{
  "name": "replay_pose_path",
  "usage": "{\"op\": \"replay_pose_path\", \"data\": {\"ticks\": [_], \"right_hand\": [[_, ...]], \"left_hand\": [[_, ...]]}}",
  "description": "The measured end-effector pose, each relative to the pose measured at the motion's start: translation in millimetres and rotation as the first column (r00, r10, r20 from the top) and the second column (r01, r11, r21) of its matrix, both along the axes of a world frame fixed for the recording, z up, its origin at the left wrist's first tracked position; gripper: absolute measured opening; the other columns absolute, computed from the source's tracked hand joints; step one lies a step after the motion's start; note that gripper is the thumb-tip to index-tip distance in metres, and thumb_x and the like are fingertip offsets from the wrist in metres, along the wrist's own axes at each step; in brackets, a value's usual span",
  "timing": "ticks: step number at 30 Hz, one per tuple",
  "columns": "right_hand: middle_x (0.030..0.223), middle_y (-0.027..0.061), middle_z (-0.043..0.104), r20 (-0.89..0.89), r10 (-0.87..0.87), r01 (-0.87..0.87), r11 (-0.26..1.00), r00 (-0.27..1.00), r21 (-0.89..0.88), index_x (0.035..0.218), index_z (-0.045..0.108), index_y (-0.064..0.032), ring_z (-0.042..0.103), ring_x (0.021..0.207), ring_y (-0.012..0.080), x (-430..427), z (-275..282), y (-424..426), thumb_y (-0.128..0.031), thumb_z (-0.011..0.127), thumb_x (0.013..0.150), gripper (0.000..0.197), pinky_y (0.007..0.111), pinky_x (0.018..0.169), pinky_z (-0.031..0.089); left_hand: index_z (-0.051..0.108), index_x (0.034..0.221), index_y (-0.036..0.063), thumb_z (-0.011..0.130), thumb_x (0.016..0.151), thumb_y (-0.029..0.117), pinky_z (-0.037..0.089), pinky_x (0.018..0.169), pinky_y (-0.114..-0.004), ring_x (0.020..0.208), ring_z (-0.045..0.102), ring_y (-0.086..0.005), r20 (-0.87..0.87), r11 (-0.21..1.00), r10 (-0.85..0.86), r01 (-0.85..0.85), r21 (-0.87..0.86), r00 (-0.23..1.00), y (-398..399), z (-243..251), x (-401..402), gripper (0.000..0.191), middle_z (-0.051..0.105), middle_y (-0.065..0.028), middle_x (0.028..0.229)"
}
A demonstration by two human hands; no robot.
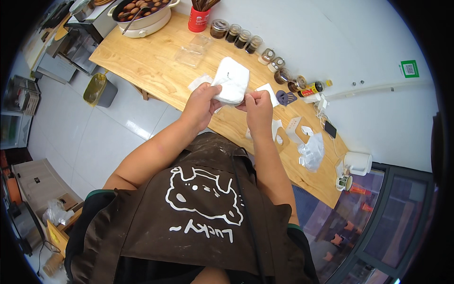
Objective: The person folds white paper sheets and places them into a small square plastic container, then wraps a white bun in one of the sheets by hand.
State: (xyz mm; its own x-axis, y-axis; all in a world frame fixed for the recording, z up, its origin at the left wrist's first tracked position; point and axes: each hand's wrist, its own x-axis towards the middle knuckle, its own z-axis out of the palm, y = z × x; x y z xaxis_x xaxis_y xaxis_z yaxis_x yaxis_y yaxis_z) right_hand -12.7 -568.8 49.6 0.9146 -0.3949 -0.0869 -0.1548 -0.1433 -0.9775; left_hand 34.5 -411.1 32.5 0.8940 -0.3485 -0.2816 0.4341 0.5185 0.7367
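Over the wooden table I hold a white pack of paper tissues or napkins, which seems to be in thin clear wrapping. My left hand grips its near left side, thumb on top. At the near right corner, my right hand pinches the pack's edge or its wrapping; the fingertips are partly hidden. Beyond the pack, clear plastic wrappers lie flat on the wood. A white sheet lies behind my right hand. To its right sit a white-and-tan tissue box and a crumpled clear plastic bag.
Along the wall, the wooden table bears a pot of eggs, a red utensil holder, several glass jars and a sauce bottle. Rightward are a phone and a white mug. A lined bin stands on the floor.
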Motion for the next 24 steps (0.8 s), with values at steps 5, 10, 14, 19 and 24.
{"op": "replay_pose_path", "data": {"ticks": [5,10,14,19,24], "right_hand": [[0.088,0.0143,0.064,0.02,-0.008,0.01,0.997,1.0,-0.079,0.099,0.045,0.0006,0.07,0.072,0.0191,1,-8,-6,-0.006,0.057,0.099,0.013,0.031,0.061,0.061],[0.114,0.0137,0.06,0.269,0.252,0.146,0.418,0.93,-0.897,0.116,0.054,-0.0048,0.062,0.104,0.0334,-7,15,6,-0.005,0.072,0.083,0.037,0.046,0.087,0.048],[0.119,0.0054,0.055,0.199,0.54,0.117,0.182,0.817,-0.976,0.127,0.057,-0.0117,0.056,0.111,0.0266,-16,34,8,-0.007,0.077,0.074,0.057,0.044,0.092,0.044],[0.113,0.0053,0.056,0.12,0.478,-0.002,0.247,0.87,-0.969,0.124,0.059,-0.0107,0.057,0.106,0.0259,-22,34,8,-0.007,0.077,0.072,0.054,0.042,0.089,0.042],[0.106,0.007,0.059,0.134,0.438,-0.038,0.363,0.889,-0.931,0.119,0.062,-0.0087,0.057,0.102,0.0276,-22,16,-3,-0.007,0.075,0.073,0.048,0.043,0.086,0.042]], "left_hand": [[0.034,0.145,-0.0101,0.046,0.103,0.018,0.051,0.106,-0.044,0.125,0.06,-0.0323,-0.201,0.939,-0.197,0.126,-0.319,0.959,5,10,-3,0.052,0.052,-0.023,0.141],[0.056,0.115,-0.0031,0.048,0.1,0.015,0.056,0.093,-0.039,0.106,0.068,-0.0242,-0.169,0.988,-0.144,0.132,-0.078,0.975,17,12,11,0.025,0.066,-0.0146,0.115],[0.059,0.112,0.0006,0.054,0.1,0.023,0.054,0.08,-0.031,0.09,0.066,-0.0161,-0.105,0.976,-0.197,0.205,0.077,0.975,18,6,14,0.026,0.067,-0.0096,0.105],[0.055,0.123,-0.0007,0.062,0.099,0.029,0.048,0.094,-0.031,0.101,0.063,-0.016,-0.037,0.927,-0.35,0.352,0.129,0.936,12,9,7,0.039,0.064,-0.0094,0.114],[0.056,0.12,0.0004,0.067,0.096,0.025,0.044,0.099,-0.03,0.111,0.059,-0.0143,0.138,0.844,-0.522,0.486,0.226,0.842,15,1,-1,0.036,0.064,-0.0068,0.113]]}}
